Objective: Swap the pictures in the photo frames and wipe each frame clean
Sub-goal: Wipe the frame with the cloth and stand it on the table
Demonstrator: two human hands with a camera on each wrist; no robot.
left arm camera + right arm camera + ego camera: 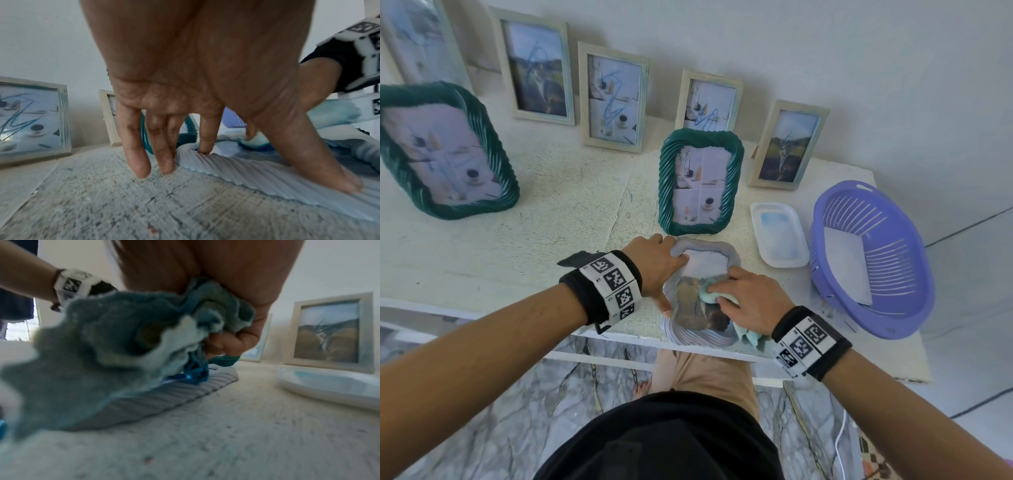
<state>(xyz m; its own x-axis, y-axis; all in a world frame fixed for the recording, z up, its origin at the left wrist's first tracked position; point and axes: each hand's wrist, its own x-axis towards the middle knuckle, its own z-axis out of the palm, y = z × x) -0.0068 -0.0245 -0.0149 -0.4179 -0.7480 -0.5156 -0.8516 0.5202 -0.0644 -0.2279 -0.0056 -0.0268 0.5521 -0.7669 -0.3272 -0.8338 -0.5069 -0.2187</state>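
Note:
A grey ribbed photo frame [693,310] lies flat at the table's near edge, holding a brownish landscape picture. My left hand [654,269] steadies its left side: the thumb presses the ribbed rim [257,172], the index fingertip sits at the far corner, and the other straight fingers [139,162] touch the table. My right hand [748,298] grips a bunched pale blue-green cloth [710,294] and presses it on the glass near the middle. In the right wrist view the cloth [115,344] hangs from my fist [226,272] over the frame [185,391].
A small green ribbed frame [700,181] stands just behind the grey one, and a larger one [445,150] stands at the left. Several pale wooden frames [613,96] lean on the wall. At the right are a white tray [756,209] with bluish liquid and a purple basket [822,205].

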